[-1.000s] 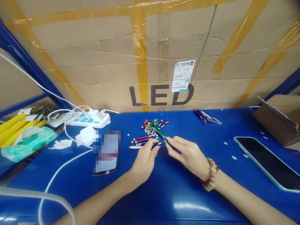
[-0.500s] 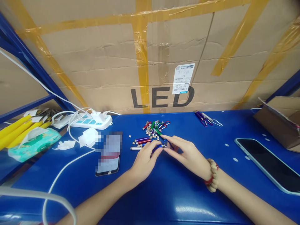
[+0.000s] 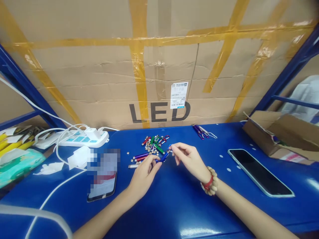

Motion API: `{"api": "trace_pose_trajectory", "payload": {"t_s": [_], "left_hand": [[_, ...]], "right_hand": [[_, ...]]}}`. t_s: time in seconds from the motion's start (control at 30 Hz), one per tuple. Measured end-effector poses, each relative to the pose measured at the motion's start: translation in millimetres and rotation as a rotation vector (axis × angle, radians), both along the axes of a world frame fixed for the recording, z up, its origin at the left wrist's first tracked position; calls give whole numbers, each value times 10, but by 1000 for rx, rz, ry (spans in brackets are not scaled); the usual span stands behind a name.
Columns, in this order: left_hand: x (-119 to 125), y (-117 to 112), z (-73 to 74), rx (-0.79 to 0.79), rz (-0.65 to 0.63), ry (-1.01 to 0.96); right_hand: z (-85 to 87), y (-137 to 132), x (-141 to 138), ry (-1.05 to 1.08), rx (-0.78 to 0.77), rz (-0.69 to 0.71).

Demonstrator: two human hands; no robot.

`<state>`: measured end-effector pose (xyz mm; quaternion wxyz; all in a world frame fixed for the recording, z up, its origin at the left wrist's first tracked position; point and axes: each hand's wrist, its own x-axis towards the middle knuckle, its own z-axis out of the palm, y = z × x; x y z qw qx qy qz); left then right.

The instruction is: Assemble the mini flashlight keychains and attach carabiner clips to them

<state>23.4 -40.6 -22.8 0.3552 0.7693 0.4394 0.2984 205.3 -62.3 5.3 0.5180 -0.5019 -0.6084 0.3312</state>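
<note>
My left hand (image 3: 143, 176) is closed on a slim blue keychain flashlight (image 3: 163, 157), which points up and to the right. At its upper end my right hand (image 3: 190, 161) pinches a small blue carabiner clip (image 3: 169, 148), thumb and forefinger together; whether clip and tube are joined I cannot tell. Just beyond the hands lies a pile of small red and green tubes, clips and round button cells (image 3: 150, 147). A purple tube (image 3: 140, 156), a red tube (image 3: 141, 159) and a silver tube (image 3: 133, 166) lie beside my left fingers.
Purple and silver flashlights with clips (image 3: 201, 131) lie at the back right. A phone (image 3: 261, 172) is at right before an open cardboard box (image 3: 271, 142); another phone (image 3: 103, 179) is at left. A white power strip (image 3: 84, 141), cables and crumpled tissue (image 3: 79, 157) sit further left.
My right hand has drawn slightly apart from the left, and more of the blue tube shows between them. The head view has turned a little to the right and upward.
</note>
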Motion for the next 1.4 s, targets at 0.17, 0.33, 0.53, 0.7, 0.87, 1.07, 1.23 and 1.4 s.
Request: {"api": "trace_pose_trajectory", "payload": {"t_s": [0.17,0.33,0.53,0.7,0.87,1.07,1.23,1.4], "left_hand": [[6,13,48,-55,78,-89],[39,-79,85,-188,61,-247],[86,-298,98,-253,-75,-228],[45,-394,90,-17,-162,-47],[-14,-320,112,585,-224,135],[-217,-11,309,916,24,220],[-410,164,476,867,202,275],[-406,183,394,649,-47,567]], "right_hand": [[3,169,256,245,63,-229],[-54,361,655,342,34,-400],[-310,546,1024,-50,-91,-484],[-457,629,1165,-371,-60,-538],[-501,726,1208,-633,32,-546],[-521,761,1236,-821,96,-658],[-526,711,900,-887,214,-573],[-501,557,431,-865,385,-281]]}}
